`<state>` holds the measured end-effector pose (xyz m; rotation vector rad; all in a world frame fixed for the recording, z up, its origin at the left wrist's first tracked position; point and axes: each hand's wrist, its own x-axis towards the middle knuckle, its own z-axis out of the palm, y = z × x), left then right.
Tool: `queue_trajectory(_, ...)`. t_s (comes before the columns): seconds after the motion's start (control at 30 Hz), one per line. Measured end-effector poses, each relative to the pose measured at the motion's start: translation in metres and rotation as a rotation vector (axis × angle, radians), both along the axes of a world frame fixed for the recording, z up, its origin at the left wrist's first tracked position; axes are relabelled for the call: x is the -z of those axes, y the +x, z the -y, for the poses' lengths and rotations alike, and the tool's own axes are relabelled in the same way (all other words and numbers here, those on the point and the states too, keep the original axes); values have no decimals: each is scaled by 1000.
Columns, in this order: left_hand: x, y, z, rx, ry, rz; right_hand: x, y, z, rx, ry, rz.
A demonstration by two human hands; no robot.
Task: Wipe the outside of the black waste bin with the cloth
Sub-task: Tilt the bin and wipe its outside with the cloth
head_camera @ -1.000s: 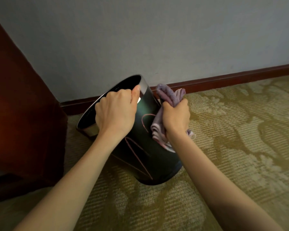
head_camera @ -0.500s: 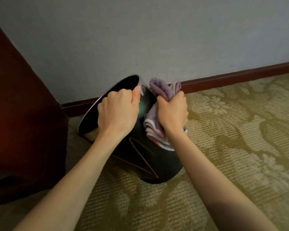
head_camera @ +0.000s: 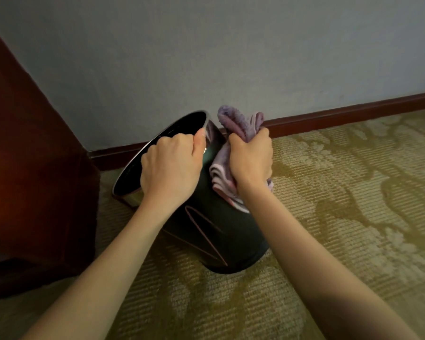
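Note:
The black waste bin stands tilted on the carpet, its open mouth leaning left toward the wall, with thin reddish lines on its side. My left hand grips the near rim, thumb on the outside. My right hand clutches a bunched purple cloth and presses it against the bin's upper right side, just below the rim. Folds of the cloth hang under that hand.
A dark red-brown wooden furniture side stands close on the left of the bin. A grey wall with a dark wooden skirting board runs behind. Patterned olive carpet spreads to the right and front.
My right hand has slid the cloth up the bin's side toward the rim. The left hand has kept its grip on the rim and the bin stays tilted.

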<state>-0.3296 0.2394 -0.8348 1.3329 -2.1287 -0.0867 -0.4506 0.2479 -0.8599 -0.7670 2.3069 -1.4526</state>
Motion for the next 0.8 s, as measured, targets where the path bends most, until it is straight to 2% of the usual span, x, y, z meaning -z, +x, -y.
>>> queue_trajectory(0.1, 0, -6, 5, -22, -9, -2, -1, 21, -14, 66, -93, -84)
queue_trajectory(0.23, 2, -7, 5, -29, -18, -11, 0, 40, -27, 50, -169, -123)
queue_trajectory(0.43, 0, 0, 7, -3, 19, -41, -4, 35, -17, 11, -122, -145)
queue_trajectory(0.8, 1, 9, -14, 94, 14, 3, -11, -31, 44, -221, 126, 197)
